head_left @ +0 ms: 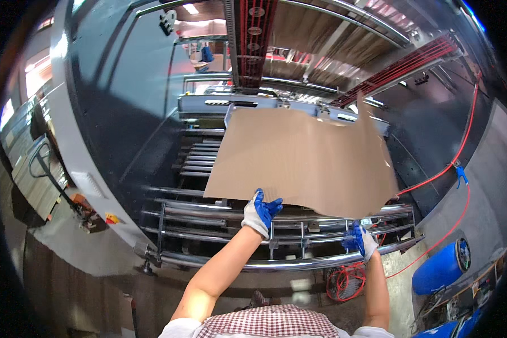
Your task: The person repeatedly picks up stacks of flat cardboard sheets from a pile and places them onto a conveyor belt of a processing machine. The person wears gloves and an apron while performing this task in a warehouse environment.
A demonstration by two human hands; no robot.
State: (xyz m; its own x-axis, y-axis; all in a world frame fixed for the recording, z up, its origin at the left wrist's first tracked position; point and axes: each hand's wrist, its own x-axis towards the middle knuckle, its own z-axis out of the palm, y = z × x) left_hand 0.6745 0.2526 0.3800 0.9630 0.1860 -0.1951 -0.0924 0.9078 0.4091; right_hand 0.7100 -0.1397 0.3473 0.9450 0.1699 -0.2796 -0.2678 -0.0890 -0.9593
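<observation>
Grey machine panels [129,112] flank a metal-barred frame [287,264]. Toward its front edge, my gloved left hand [262,214] spreads thumb from fingers at the near edge of a brown sheet [298,158] bowing over the frame's middle and right; whether they grip, I can't tell. My right hand [363,242] is near the front-right corner, fingers too blurred to judge.

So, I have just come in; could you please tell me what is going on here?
A gloved person is handling a brown sheet at a machine. The left hand is at the sheet's near edge, though its grip is unclear. The blurred right hand is by the metal bars. The brown sheet spreads above rollers, its far right corner bent up.
</observation>
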